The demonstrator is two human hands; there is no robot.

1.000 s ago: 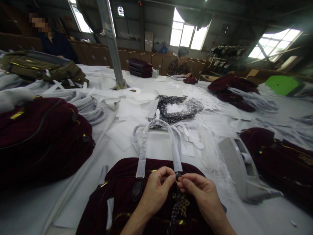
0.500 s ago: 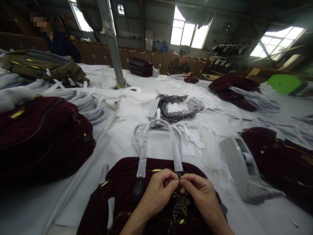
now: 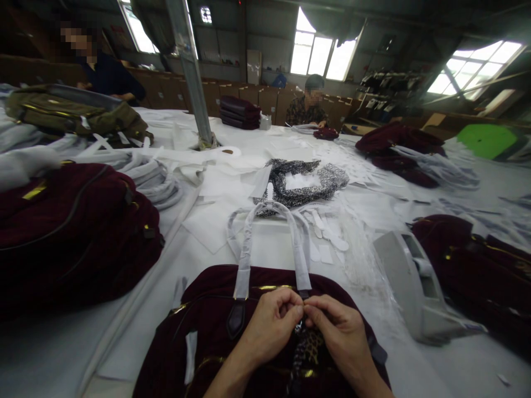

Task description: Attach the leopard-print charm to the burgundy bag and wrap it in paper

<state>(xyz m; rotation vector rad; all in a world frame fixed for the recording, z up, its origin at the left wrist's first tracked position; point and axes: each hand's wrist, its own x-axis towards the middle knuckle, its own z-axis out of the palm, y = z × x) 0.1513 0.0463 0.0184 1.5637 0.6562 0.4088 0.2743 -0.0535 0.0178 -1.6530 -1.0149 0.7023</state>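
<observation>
Two pinches, our left hand [image 3: 271, 327] and right hand [image 3: 343, 333], met at the top of the charm [image 3: 313, 347], hold hidden, charm running lengthwise toward us, right nearer.

The left hand [image 3: 271, 326] and right hand [image 3: 342, 329] hide whatever lies between their fingertips. The bottom edge cuts off the bag [image 3: 215, 331].

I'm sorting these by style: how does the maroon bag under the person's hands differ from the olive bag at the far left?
Colour: the maroon bag is deep wine red; the olive bag is brownish green.
Place: the maroon bag lies nearest, beneath both hands; the olive bag lies farther back.
Trim: a leopard-patterned piece hangs on the maroon bag; none shows on the olive bag.
Both have gold-coloured zips.
</observation>
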